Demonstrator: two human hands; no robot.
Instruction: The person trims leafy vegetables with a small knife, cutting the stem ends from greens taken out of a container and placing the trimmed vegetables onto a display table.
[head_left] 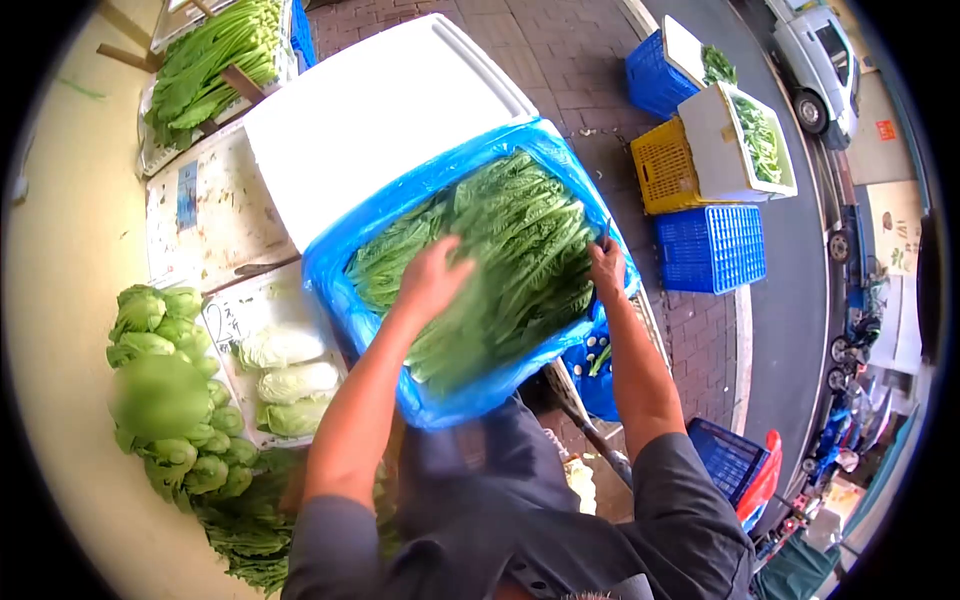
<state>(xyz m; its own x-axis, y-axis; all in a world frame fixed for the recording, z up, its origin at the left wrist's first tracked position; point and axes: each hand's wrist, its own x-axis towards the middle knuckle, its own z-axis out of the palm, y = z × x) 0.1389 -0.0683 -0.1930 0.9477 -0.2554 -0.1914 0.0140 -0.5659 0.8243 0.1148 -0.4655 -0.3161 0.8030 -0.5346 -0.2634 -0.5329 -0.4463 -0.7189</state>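
Observation:
A box lined with a blue plastic bag (335, 265) is in front of me, filled with long green romaine-like lettuce (520, 230). My left hand (432, 280) is over the left part of the leaves, thumb and fingers apart, with nothing visible in it. At the box's right edge, my right hand (607, 270) is closed around a thin dark object that sticks up past the fingers; its kind is unclear. This hand is beside the bag's rim and the leaf ends. Part of the lettuce nearest me is blurred.
A white foam lid (390, 110) lies behind the box. To the left are round cabbages (205, 430), napa cabbages (290, 380) and leafy greens (215, 70). Blue crates (710, 250), a yellow crate (662, 165) and a white foam box (730, 150) stand right, beside the road.

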